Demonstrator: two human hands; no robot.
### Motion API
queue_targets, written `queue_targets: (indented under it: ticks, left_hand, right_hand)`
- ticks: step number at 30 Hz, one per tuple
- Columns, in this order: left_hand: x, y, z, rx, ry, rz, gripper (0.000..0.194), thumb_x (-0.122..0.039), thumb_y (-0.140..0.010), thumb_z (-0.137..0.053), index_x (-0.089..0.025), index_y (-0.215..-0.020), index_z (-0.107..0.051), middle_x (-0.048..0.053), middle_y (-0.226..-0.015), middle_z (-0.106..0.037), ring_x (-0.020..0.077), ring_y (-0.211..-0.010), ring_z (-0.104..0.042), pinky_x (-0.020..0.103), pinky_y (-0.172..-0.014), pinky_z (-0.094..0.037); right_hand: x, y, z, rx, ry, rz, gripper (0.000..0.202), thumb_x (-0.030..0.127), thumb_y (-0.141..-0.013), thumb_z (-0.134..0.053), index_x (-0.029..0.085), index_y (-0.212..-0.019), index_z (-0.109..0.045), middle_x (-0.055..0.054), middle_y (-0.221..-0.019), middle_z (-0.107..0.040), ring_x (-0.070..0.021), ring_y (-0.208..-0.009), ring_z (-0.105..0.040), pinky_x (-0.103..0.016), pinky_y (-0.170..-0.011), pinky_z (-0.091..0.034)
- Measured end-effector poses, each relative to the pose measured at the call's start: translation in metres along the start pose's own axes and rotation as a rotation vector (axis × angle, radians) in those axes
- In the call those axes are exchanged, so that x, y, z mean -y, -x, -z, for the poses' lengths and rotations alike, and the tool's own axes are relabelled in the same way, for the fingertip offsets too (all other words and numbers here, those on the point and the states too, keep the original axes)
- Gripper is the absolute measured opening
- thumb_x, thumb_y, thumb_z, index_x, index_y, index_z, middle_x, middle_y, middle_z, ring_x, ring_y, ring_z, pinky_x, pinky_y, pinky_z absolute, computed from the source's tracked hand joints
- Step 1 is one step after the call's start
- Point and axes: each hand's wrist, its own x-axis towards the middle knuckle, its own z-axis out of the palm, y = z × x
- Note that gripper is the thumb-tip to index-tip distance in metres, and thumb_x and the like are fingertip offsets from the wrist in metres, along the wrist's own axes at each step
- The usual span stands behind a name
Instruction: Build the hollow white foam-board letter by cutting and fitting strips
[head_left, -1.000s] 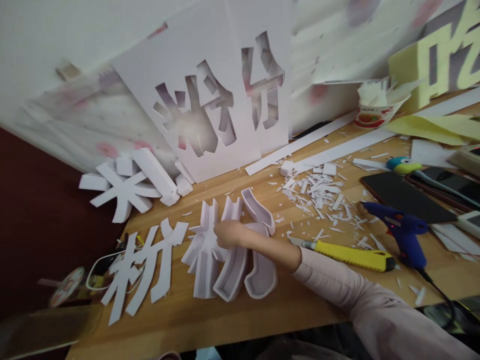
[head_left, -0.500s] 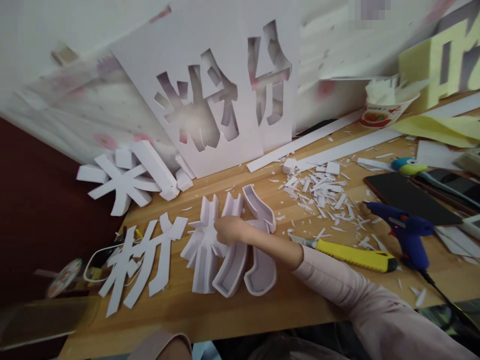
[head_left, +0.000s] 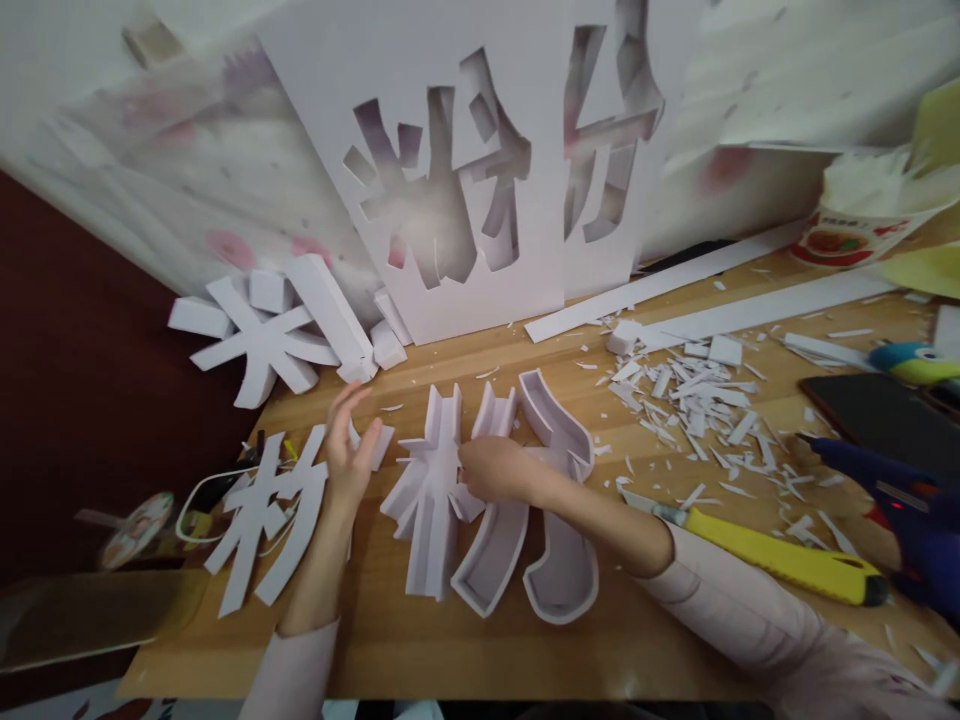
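A white walled letter shape (head_left: 491, 560) lies hollow side up in the middle of the wooden table. My right hand (head_left: 495, 468) is closed at its centre, over the inner walls; what its fingers pinch is too small to make out. Over the flat white cut-out character (head_left: 300, 530) on the left, my left hand (head_left: 351, 440) hovers with its fingers apart, holding nothing. Raised white character pieces (head_left: 270, 340) stand behind it. A white board (head_left: 547, 240) with character-shaped openings leans against the wall.
To the right are a yellow cutter (head_left: 780, 555), a blue glue gun (head_left: 892, 490), a dark phone (head_left: 870, 410) and white scraps (head_left: 697, 400). Long white strips (head_left: 660, 280) and a paper bowl (head_left: 847, 235) lie farther back.
My left hand has come into view over the flat cut-out, fingers spread. My right hand stays at the walled shape. The view has shifted, so the board and tools sit farther right.
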Motion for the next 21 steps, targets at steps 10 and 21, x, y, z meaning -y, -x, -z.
queue_targets:
  ticks: [10, 21]
  left_hand:
    - [0.049, -0.008, -0.044, 0.172, 0.396, 0.341, 0.042, -0.052, -0.084, -0.057, -0.017, -0.101, -0.073, 0.011, -0.111, -0.075, 0.0275, -0.106, -0.068, 0.040, -0.094, -0.052]
    - [0.040, 0.006, -0.046, 0.150, 0.416, 0.336, 0.037, -0.049, -0.090, -0.049, -0.020, -0.080, -0.070, 0.002, -0.079, -0.068, 0.0196, -0.080, -0.063, 0.030, -0.075, -0.048]
  right_hand:
    - [0.003, -0.001, 0.006, 0.092, 0.041, -0.085, 0.023, 0.019, -0.094, -0.050, 0.011, -0.097, -0.071, -0.017, -0.098, -0.074, -0.0290, -0.095, -0.070, -0.030, -0.068, -0.043]
    - [-0.004, -0.007, 0.003, 0.158, -0.016, -0.115, 0.015, 0.020, -0.096, -0.047, 0.018, -0.088, -0.060, -0.004, -0.082, -0.068, -0.0152, -0.071, -0.059, -0.025, -0.062, -0.033]
